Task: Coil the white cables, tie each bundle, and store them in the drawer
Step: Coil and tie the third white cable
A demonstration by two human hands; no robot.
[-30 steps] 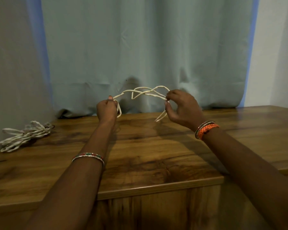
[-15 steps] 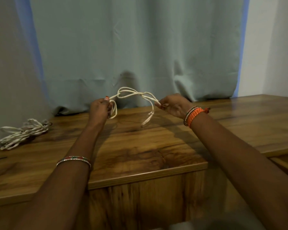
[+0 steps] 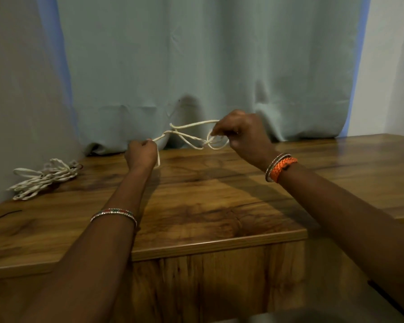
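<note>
A thin white cable (image 3: 189, 135) hangs in loose loops above the wooden table top (image 3: 196, 201), stretched between both hands. My left hand (image 3: 141, 155) grips one end, and a short tail drops below its fist. My right hand (image 3: 241, 134) pinches the other side, where several small loops gather under its fingers. A second white cable bundle (image 3: 43, 177) lies on the table at the far left, near the wall. No drawer can be made out as open in this view.
A pale blue curtain (image 3: 196, 66) hangs behind the table down to its back edge. The wooden cabinet front (image 3: 208, 280) stands below the table's near edge. A thin dark wire (image 3: 2, 215) lies at the far left edge.
My right hand has risen and gathered small loops of the cable under its fingers. The left hand dropped slightly, still gripping its end. The camera view shifted.
</note>
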